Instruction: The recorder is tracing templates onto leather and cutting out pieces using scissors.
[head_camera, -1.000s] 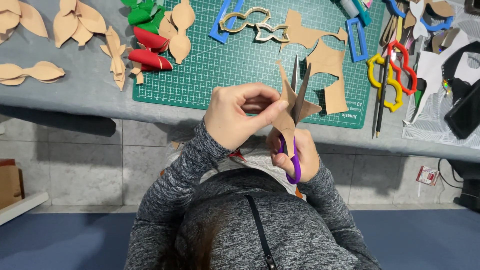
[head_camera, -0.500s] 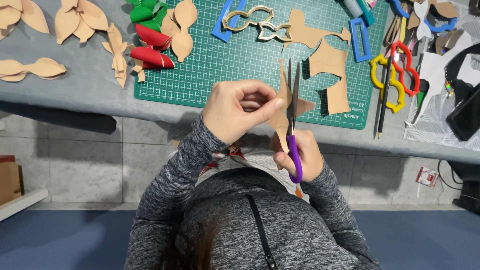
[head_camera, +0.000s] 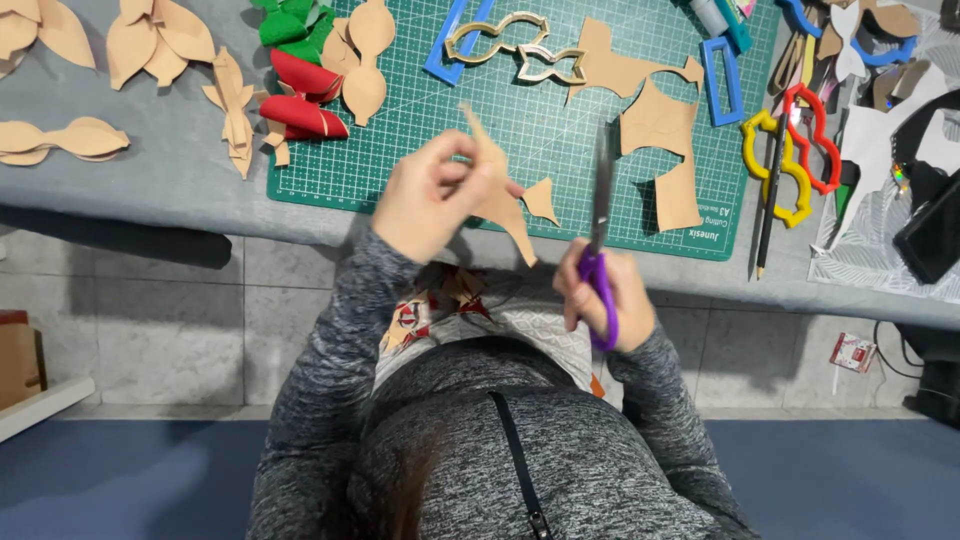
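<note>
Head view, left hand (head_camera: 430, 200) grip pinching tan leather cutout (head_camera: 505, 205), right hand (head_camera: 605, 300) clenching purple-handled scissors (head_camera: 598, 245)

A grey bench (head_camera: 160, 180) carries a green cutting mat (head_camera: 560, 150), tan leather cutouts (head_camera: 60, 140) at left, and coloured templates (head_camera: 790, 150) at right.

Bright, even overhead light, soft shadows under the table edge, slight motion blur.
</note>
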